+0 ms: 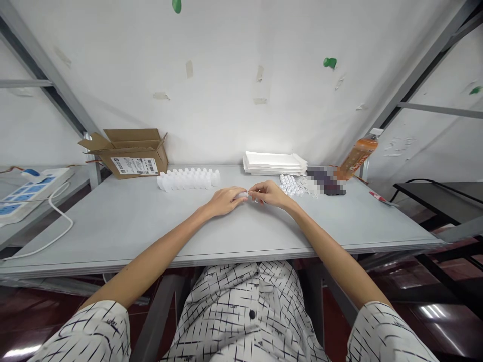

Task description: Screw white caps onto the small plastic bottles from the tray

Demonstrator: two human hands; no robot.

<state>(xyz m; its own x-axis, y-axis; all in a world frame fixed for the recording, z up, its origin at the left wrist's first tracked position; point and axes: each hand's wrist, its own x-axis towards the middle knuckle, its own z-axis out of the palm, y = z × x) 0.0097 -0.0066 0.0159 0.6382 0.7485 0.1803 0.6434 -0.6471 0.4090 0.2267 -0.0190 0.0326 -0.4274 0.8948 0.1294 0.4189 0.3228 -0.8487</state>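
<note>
Pinching a white piece [244, 194], left hand [225, 201] and right hand [270, 194] meet (bottles [189, 180] leftward, flat white stack [275, 163] behind).

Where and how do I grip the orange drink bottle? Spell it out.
Probably grip the orange drink bottle around its middle, below the white cap, from the near side: it is tall and narrow, and the metal post rises behind it.

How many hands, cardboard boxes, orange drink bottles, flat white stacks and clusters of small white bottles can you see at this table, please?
Hands (left hand, right hand): 2
Cardboard box: 1
Orange drink bottle: 1
Flat white stack: 1
Cluster of small white bottles: 1, too crowded to count singly
Total: 6
</note>
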